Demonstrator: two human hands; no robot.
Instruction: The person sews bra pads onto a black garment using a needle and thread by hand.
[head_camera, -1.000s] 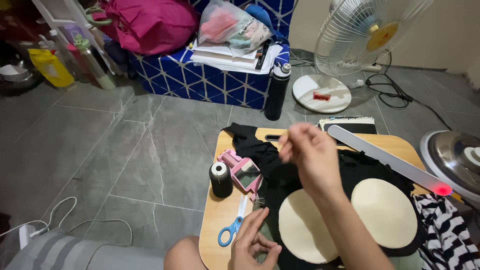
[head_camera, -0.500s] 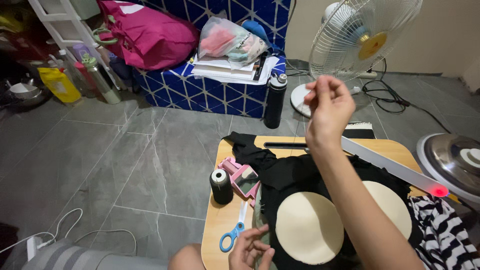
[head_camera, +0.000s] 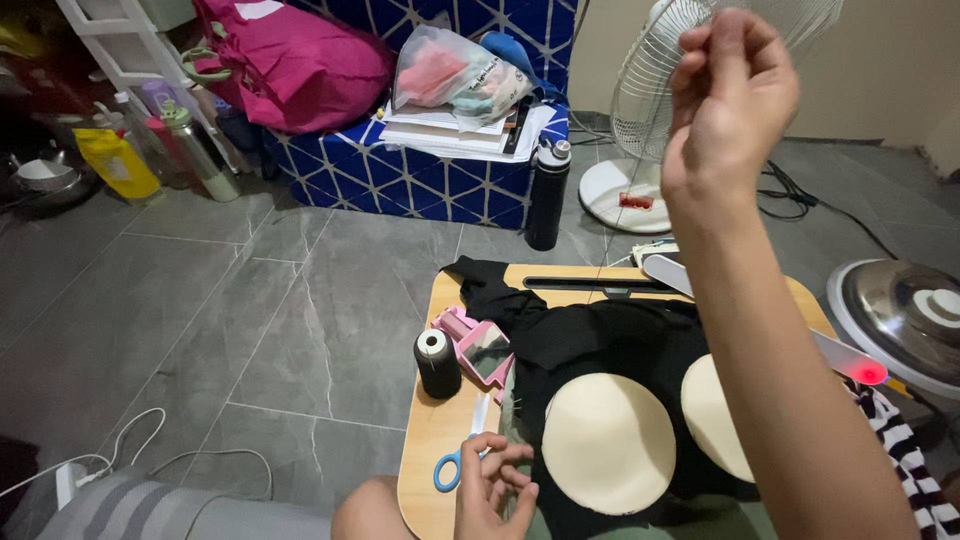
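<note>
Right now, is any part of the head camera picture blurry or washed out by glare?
Head view: the raised right hand is slightly soft; the black fabric loses detail in shadow; the metal lid shows mild glare; the floor is evenly lit.

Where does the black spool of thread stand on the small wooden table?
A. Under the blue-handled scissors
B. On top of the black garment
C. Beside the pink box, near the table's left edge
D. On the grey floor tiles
C: the black spool of thread stands upright on the small wooden table, just left of the pink box, clear of the black garment.
</note>
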